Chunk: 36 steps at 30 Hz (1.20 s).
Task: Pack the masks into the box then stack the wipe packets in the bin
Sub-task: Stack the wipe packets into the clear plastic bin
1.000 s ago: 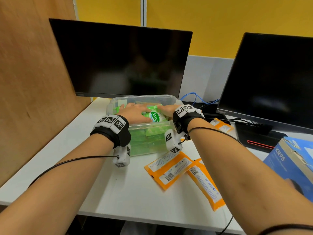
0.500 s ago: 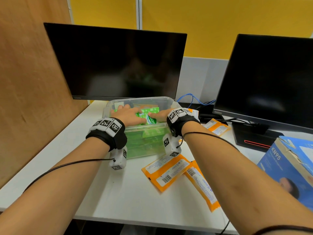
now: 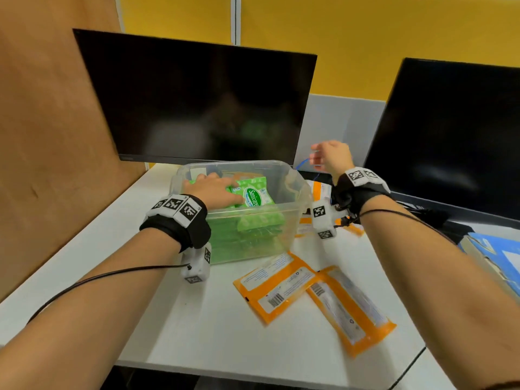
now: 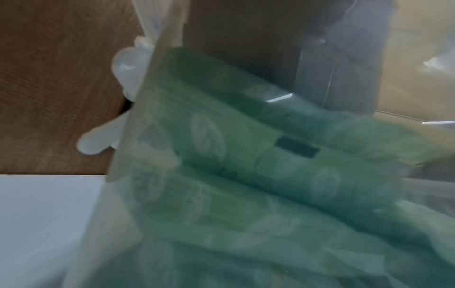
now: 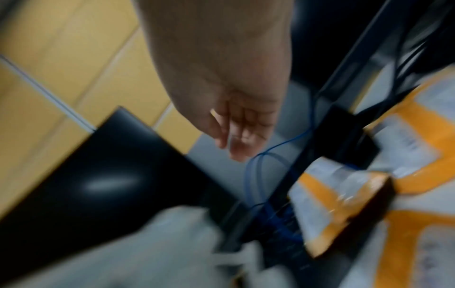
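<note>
Since the earlier frame the right hand [image 3: 332,157] had lifted out of the bin [image 3: 295,212] and hung at centre right of the head view, beyond the bin's right rim, fingers loosely curled and holding nothing; the right wrist view, blurred, showed the same. At centre left the left hand [image 3: 215,191] lay flat, fingers straight, on the top green wipe packet [image 3: 253,192], whose white oval label read "Sanicare". That packet sat on a stack of green packets [image 4: 246,175] printed with pale leaves, seen through the clear bin wall in the left wrist view. A dark monitor [image 3: 197,102] stood behind the bin in the upper left. Below and right of the bin, two orange-edged packets [image 3: 277,288] with barcodes lay overlapping on the white desk [image 3: 197,319]; more orange packets [image 5: 344,191] lay just beside the bin's right wall. A blue cable [image 5: 256,169] looped under the right hand. A second monitor [image 3: 450,142] filled the upper right, and a blue box [image 3: 501,257] showed at the right edge, its writing out of frame.
</note>
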Tool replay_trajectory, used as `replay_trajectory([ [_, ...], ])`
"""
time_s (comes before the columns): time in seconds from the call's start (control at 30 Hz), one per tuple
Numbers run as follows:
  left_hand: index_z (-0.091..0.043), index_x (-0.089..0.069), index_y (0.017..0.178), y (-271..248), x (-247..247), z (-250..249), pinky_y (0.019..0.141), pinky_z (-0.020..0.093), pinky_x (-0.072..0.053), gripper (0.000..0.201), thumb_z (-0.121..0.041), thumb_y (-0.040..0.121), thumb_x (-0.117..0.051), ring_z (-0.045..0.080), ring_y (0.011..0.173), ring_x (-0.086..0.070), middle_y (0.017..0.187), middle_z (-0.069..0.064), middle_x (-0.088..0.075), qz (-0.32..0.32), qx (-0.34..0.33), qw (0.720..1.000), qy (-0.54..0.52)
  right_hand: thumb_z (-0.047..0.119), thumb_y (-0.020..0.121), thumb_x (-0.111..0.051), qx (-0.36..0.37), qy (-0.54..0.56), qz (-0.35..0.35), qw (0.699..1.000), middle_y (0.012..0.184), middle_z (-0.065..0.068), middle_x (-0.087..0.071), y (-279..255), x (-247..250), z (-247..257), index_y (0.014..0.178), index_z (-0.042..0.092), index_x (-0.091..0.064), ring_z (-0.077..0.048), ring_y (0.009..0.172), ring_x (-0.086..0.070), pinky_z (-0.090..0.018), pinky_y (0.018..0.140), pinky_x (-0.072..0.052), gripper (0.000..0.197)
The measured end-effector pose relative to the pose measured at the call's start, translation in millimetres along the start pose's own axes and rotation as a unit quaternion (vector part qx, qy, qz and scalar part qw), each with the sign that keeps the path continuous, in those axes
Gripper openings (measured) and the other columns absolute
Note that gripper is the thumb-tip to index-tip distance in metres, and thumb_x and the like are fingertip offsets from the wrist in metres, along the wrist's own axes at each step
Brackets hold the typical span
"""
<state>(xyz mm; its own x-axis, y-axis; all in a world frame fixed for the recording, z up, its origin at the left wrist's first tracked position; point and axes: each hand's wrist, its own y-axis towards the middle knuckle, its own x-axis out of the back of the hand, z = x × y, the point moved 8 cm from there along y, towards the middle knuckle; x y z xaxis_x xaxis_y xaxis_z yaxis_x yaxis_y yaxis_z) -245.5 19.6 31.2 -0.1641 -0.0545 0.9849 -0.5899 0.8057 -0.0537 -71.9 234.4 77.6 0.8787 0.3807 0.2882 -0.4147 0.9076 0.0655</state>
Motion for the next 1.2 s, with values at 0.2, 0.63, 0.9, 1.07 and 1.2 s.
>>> replay_trajectory([
  [0.2, -0.052, -0.032, 0.138, 4, -3, 0, 0.111, 0.053, -0.021, 0.061, -0.065, 0.081, -0.050, 0.032, 0.137, -0.027, 0.149, 0.005, -0.031, 0.010, -0.001, 1.000, 0.010, 0.025, 0.094, -0.054, -0.064, -0.430, 0.076, 0.897, 0.137, -0.011, -0.053, 22, 11, -87, 0.132, 0.014, -0.055, -0.029, 0.123, -0.052, -0.035, 0.100, -0.044, 0.040],
  [0.63, -0.048, -0.036, 0.138, 3, -2, -1, 0.111, 0.052, -0.022, 0.059, -0.057, 0.083, -0.054, 0.031, 0.136, -0.027, 0.147, 0.006, -0.033, 0.015, 0.001, 1.000, -0.006, 0.030, 0.095, -0.047, 0.000, -0.611, 0.150, 0.777, 0.157, -0.018, -0.015, -14, -41, -82, 0.152, 0.022, -0.013, -0.040, 0.138, -0.028, -0.050, 0.110, -0.032, 0.066],
  [0.9, -0.050, -0.038, 0.135, 7, -6, 1, 0.110, 0.053, -0.021, 0.050, -0.058, 0.086, -0.046, 0.031, 0.135, -0.028, 0.146, 0.004, -0.035, 0.017, 0.005, 1.000, -0.002, 0.032, 0.090, -0.053, 0.051, -0.539, 0.051, 0.839, 0.102, -0.011, -0.061, 2, -32, -77, 0.127, 0.016, -0.038, -0.032, 0.090, -0.061, -0.038, 0.069, -0.046, 0.044],
  [1.07, -0.043, -0.035, 0.141, 12, -4, 7, 0.113, 0.056, -0.014, 0.045, -0.040, 0.096, -0.028, 0.032, 0.139, -0.027, 0.152, 0.004, -0.031, 0.001, 0.008, 0.999, -0.051, 0.029, 0.092, -0.050, 0.046, -0.219, -0.092, 0.970, 0.110, -0.020, -0.059, -9, 27, -34, 0.116, 0.011, -0.042, -0.038, 0.100, -0.058, -0.041, 0.082, -0.045, 0.031],
  [1.2, -0.030, -0.040, 0.140, 17, -1, 13, 0.114, 0.052, -0.016, 0.045, -0.033, 0.095, -0.033, 0.028, 0.133, -0.039, 0.146, 0.003, -0.043, -0.044, 0.020, 0.993, -0.110, 0.015, 0.084, -0.057, 0.109, 0.023, -0.114, 0.987, 0.100, -0.002, -0.057, -26, 44, 15, 0.112, 0.023, -0.047, -0.022, 0.095, -0.060, -0.042, 0.084, -0.055, 0.030],
])
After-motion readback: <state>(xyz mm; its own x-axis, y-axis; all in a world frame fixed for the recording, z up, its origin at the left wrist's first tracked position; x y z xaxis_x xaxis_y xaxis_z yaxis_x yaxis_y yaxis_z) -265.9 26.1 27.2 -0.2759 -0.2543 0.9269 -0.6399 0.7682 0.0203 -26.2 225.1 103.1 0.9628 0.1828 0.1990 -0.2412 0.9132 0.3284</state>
